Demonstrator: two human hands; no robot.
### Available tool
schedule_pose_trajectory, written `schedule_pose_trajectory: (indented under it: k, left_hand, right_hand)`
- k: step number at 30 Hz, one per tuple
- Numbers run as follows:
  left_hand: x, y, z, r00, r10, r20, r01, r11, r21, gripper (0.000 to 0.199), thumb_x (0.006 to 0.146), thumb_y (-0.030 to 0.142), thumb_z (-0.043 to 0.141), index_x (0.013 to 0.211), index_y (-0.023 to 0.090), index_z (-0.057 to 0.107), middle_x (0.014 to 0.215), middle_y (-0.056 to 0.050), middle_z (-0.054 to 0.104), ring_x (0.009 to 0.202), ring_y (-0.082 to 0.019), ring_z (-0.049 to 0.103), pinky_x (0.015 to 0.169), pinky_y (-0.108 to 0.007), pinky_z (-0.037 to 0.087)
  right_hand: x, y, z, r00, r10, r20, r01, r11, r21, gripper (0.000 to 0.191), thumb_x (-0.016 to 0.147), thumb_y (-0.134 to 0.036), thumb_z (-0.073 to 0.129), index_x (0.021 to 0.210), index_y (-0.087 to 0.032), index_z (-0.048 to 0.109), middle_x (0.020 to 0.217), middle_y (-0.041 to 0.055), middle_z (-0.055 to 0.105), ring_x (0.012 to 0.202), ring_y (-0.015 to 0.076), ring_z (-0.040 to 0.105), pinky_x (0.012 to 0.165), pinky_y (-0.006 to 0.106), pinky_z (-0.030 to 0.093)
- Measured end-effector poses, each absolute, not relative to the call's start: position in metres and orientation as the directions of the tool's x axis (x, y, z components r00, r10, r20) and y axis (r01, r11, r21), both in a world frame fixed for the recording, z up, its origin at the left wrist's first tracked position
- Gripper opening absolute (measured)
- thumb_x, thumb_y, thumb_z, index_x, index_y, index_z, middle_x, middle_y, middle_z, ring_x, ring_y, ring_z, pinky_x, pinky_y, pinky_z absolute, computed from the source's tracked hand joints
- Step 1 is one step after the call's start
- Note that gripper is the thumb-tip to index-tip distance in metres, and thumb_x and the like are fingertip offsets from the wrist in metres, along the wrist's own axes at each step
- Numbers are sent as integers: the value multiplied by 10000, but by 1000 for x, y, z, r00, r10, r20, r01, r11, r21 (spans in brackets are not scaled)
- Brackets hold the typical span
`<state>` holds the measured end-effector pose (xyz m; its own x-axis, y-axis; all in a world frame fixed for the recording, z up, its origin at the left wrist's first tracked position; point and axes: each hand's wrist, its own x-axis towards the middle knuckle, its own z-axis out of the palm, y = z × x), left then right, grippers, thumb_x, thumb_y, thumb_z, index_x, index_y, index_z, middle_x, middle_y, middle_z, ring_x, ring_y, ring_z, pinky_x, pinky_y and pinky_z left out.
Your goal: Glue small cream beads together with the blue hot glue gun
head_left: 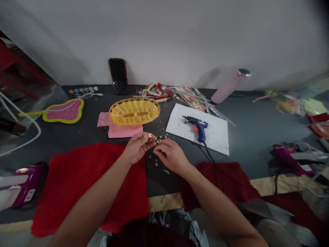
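Note:
My left hand [137, 148] is raised over the table's middle, its thumb and fingers pinched on a small cream-coloured piece [149, 136]. Close beside it, my right hand [172, 156] has its fingers curled together; whether anything sits between the fingertips is hidden. Just beyond both hands lies a loose pile of small cream pieces [159, 140], with a few more scattered nearer me. A yellow woven basket [123, 118] rests partly over pink sheets [124, 131], with a small pale piece inside it.
A blue glue gun [200, 127] lies on a white board [216, 144], its black cord [212, 157] running toward me. Farther back are striped sticks [189, 99], a leaning phone [118, 76] and a pink bottle [228, 87]. Red cloth [89, 178] covers the left front.

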<state>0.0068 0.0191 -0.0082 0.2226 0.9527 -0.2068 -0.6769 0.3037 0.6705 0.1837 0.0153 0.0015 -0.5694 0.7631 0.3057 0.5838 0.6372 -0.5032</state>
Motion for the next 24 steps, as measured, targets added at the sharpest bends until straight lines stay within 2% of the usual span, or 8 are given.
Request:
schedule_pose_trajectory:
  k: [3,6,24]
  left_hand:
    - [10,18,-7,241,938,-248,-633,346,692,144,699,223,720,785,119,671,826,-53,679,816,-138,635,771,-268,522]
    - [14,15,-6,281,923,-264,-585,383,715,160,686,215,729,797,109,684,796,-55,685,769,-132,635,763,-270,519]
    - [17,13,-7,350,911,-219,-549,389,740,161,668,217,742,782,112,698,787,-39,671,742,-121,624,774,-282,510]
  right_hand:
    - [187,17,7,-365,806,466,494,592,-637,81,869,-206,531,880,-213,611,878,51,599,881,168,557,803,322,467]
    - [187,15,15,-256,804,536,456,590,-667,75,858,-186,545,870,-220,611,834,40,588,838,163,567,760,313,486]
    - [183,12,11,-285,782,554,410,622,-667,105,828,-150,580,883,-222,633,827,40,613,839,163,568,741,319,498]
